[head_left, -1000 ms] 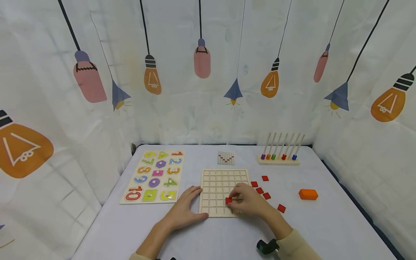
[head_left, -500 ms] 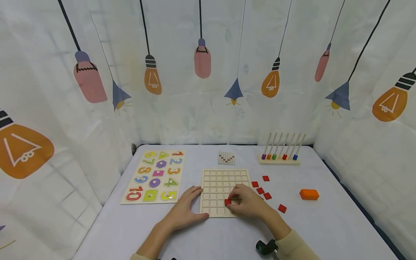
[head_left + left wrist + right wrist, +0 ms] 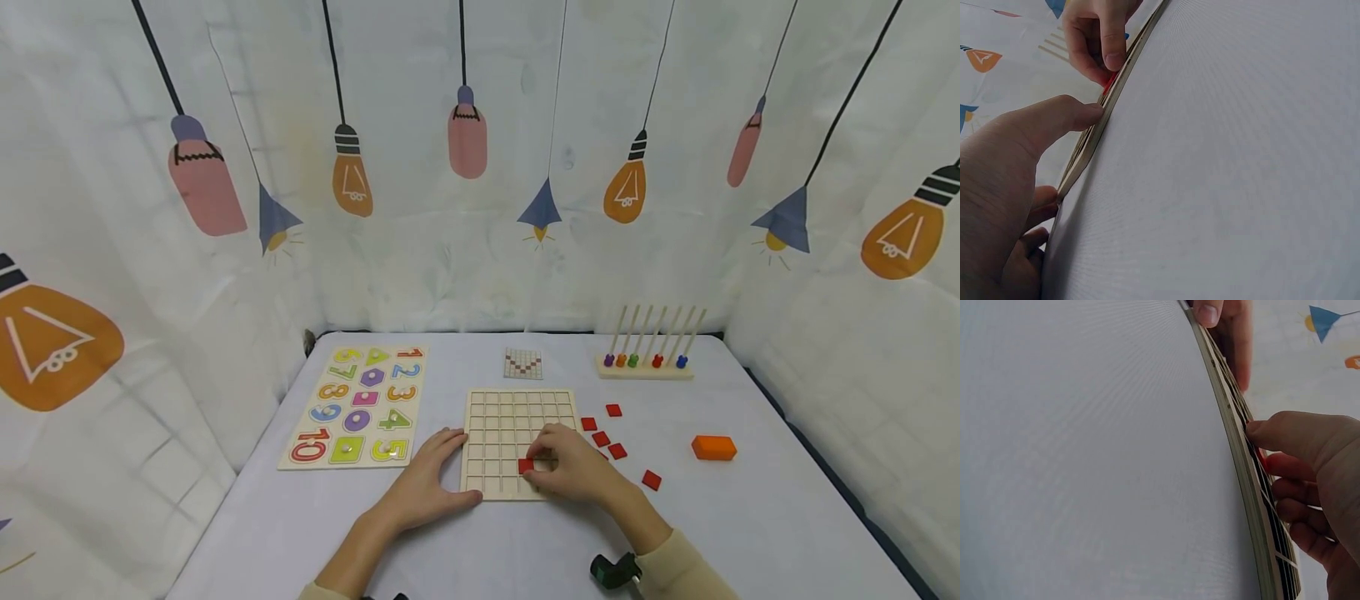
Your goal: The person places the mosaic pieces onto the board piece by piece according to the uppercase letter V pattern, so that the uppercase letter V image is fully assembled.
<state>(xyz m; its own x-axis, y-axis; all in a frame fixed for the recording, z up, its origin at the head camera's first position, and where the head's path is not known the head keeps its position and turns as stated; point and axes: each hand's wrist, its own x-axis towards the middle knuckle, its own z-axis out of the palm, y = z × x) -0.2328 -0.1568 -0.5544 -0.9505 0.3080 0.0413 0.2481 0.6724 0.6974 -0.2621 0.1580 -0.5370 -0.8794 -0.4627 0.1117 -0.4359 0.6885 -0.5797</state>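
Bench (image 3: 525,550): soft-looking white cloth on top, so your board could creep if you shove sideways; I'd push straight down.
Grid board (image 3: 501,433): in front of you, cells all bare as far as I can see, though your right hand hides a few.
Left hand (image 3: 427,483): spread wide, fingers along the left edge, thumb at the near edge. Solid brace, use it lightly.
Right hand (image 3: 566,467): narrow pinch, thumb and finger holding a red tile.
Pattern card (image 3: 522,364): beyond the board, V-ish pattern. Count your row and column off it before you commit.
Loose red tiles (image 3: 602,438): scattered right of the board; mind your wrist there.
Held red tile (image 3: 526,467): near half, around the middle columns. Can't tell if it's seated; square its corners to the cell walls, then press flat.
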